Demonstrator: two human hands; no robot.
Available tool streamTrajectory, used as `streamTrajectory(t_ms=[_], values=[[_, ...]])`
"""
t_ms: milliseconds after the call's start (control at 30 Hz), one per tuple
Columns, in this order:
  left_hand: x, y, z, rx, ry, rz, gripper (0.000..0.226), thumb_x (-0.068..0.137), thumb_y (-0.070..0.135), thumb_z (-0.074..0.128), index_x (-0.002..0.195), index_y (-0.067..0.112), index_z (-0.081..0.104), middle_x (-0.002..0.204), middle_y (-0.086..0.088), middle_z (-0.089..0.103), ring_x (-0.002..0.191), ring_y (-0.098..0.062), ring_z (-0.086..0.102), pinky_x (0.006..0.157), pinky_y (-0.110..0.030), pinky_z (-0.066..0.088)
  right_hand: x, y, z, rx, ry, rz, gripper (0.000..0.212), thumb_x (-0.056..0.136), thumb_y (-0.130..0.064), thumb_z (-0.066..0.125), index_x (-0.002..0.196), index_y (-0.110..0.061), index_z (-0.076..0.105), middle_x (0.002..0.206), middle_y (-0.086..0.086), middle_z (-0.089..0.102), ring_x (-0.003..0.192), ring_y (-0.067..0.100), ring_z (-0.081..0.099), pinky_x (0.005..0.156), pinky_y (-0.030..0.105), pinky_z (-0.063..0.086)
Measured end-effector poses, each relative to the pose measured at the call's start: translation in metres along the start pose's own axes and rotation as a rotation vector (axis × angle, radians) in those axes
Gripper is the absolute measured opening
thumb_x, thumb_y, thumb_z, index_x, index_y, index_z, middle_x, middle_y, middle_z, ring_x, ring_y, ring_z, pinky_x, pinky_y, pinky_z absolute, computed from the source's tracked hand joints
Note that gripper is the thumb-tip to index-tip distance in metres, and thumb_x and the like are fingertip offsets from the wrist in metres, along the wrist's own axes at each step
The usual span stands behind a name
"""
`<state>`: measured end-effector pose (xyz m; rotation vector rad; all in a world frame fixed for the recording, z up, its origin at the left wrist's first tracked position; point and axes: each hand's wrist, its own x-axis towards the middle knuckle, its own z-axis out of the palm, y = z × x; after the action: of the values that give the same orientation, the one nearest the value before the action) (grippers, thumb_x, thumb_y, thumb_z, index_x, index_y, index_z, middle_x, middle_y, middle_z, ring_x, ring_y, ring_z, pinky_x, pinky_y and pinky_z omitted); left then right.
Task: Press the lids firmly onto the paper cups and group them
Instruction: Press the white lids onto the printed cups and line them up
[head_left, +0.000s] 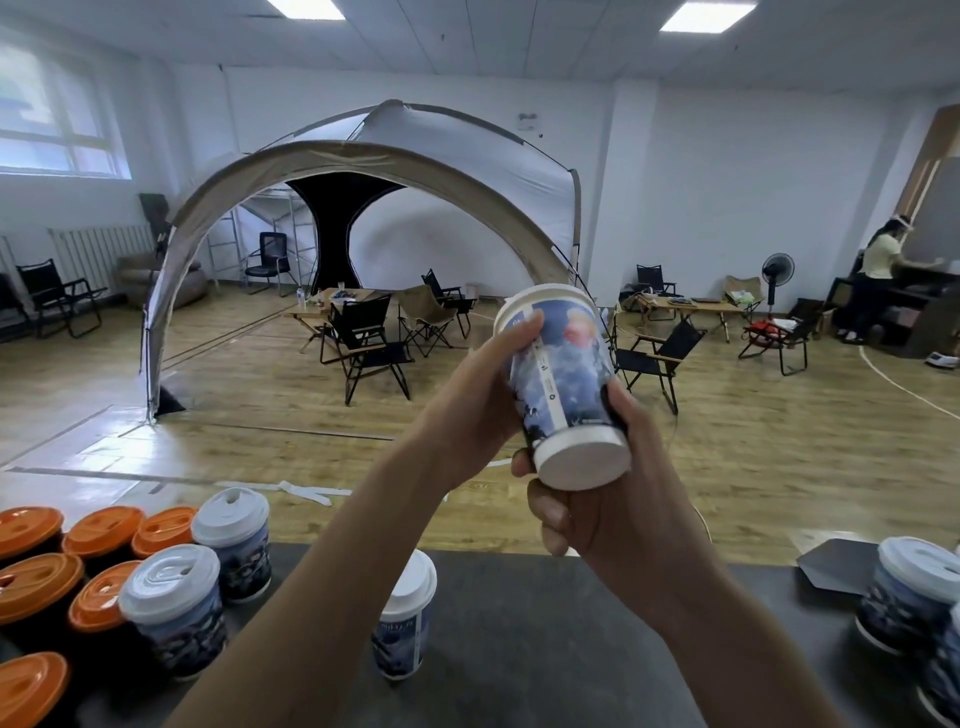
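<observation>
Printed paper cup (563, 379) held up in the air above the far edge of the dark table (519, 649), not resting on anything. Cup tilted, its white base turned toward the camera and its top pointing away and up. White lid (540, 297) sits on the top rim; how tightly it is seated cannot be judged from here. Left hand (483, 384) grips the upper wall just below the lid, thumb laid across the print, remaining fingers hidden behind the cup. Right hand (602, 512) holds the lower end, thumb beside the base and fingers curled round the far side. Both hands in contact with the cup. On the table at left, a cluster of orange-lidded cups (104, 527) packed close together, with two white-lidded cups (176, 605) standing just beside them on the right. One more lidded cup (408, 618) stands alone near the table's middle, partly hidden by the left forearm. Further lidded cups (914, 597) at the right edge. Beyond: wooden floor, large dome tent (395, 166), folding chairs (363, 343), a person (878, 280) standing at the far right.
</observation>
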<state>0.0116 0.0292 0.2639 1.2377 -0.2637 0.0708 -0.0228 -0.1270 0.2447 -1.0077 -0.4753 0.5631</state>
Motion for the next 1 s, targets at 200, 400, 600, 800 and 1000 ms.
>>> streamTrajectory(t_ms=[200, 400, 600, 800, 1000], values=[[0.001, -0.003, -0.005, 0.082, 0.104, 0.085, 0.065, 0.084, 0.035, 0.074, 0.136, 0.004, 0.050, 0.116, -0.020, 0.070, 0.098, -0.032, 0.071, 0.090, -0.045, 0.060, -0.003, 0.001, -0.003, -0.180, 0.095, 0.031, 0.067, 0.085, -0.068, 0.046, 0.113, -0.011, 0.065, 0.077, 0.016, 0.064, 0.048, 0.020, 0.050, 0.037, 0.023, 0.041], [0.001, -0.001, -0.002, 0.021, 0.063, 0.040, 0.076, 0.077, 0.036, 0.079, 0.139, 0.002, 0.050, 0.129, -0.024, 0.067, 0.112, -0.042, 0.068, 0.099, -0.052, 0.053, -0.003, -0.004, 0.001, 0.019, 0.044, 0.085, 0.063, 0.094, -0.067, 0.037, 0.104, -0.011, 0.064, 0.071, 0.016, 0.062, 0.039, 0.016, 0.045, 0.034, 0.020, 0.037], [0.001, -0.004, 0.003, 0.010, 0.140, 0.003, 0.084, 0.072, 0.042, 0.081, 0.141, 0.005, 0.051, 0.134, -0.026, 0.063, 0.122, -0.049, 0.060, 0.107, -0.065, 0.042, -0.003, -0.006, 0.004, 0.024, 0.024, 0.110, 0.069, 0.095, -0.069, 0.036, 0.113, -0.010, 0.065, 0.076, 0.016, 0.065, 0.042, 0.017, 0.047, 0.035, 0.021, 0.039], [-0.001, 0.003, 0.001, 0.023, 0.159, -0.064, 0.062, 0.093, 0.053, 0.062, 0.131, 0.005, 0.060, 0.121, -0.018, 0.072, 0.110, -0.035, 0.070, 0.098, -0.048, 0.054, -0.004, 0.002, 0.001, -0.148, 0.082, 0.060, 0.062, 0.082, -0.061, 0.051, 0.112, -0.009, 0.062, 0.077, 0.016, 0.064, 0.049, 0.020, 0.051, 0.040, 0.026, 0.047], [0.001, 0.001, 0.003, -0.038, 0.182, -0.122, 0.067, 0.097, 0.058, 0.049, 0.124, -0.001, 0.065, 0.107, -0.017, 0.074, 0.094, -0.029, 0.072, 0.090, -0.038, 0.057, -0.005, 0.009, -0.003, -0.278, 0.122, 0.031, 0.074, 0.082, -0.068, 0.066, 0.118, -0.003, 0.062, 0.078, 0.012, 0.064, 0.056, 0.022, 0.058, 0.046, 0.033, 0.053]])
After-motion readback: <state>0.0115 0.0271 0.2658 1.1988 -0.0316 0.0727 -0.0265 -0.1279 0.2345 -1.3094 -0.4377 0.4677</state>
